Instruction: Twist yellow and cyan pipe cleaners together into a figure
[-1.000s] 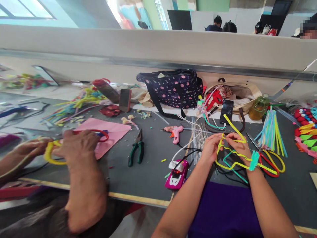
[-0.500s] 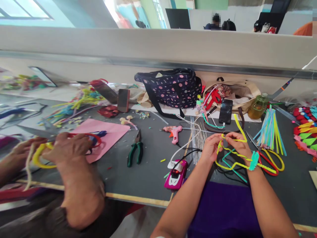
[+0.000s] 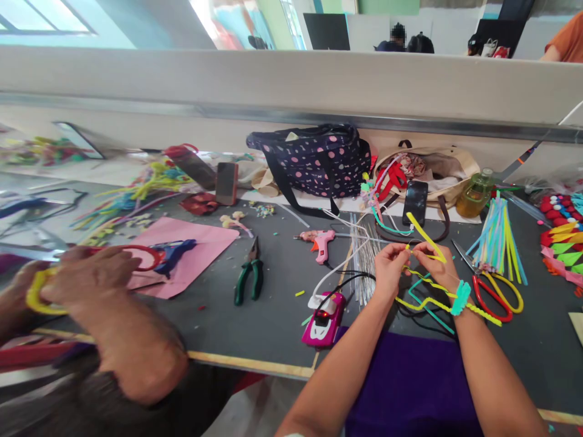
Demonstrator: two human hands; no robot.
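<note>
Twisting the yellow pipe cleaner (image 3: 426,238) cleanly likely calls for short, tight turns with both pinches kept close together. The left hand (image 3: 388,267) and right hand (image 3: 438,262) meet fingertip to fingertip, each grip clamped on it, wrists resting low over the surface (image 3: 277,303). It sits at the scissors' (image 3: 494,291) nine o'clock.

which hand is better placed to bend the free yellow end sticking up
Right. The right hand pinches the fuzzy yellow pipe cleaner just below its raised free end; the left hand grips lower left.
</note>
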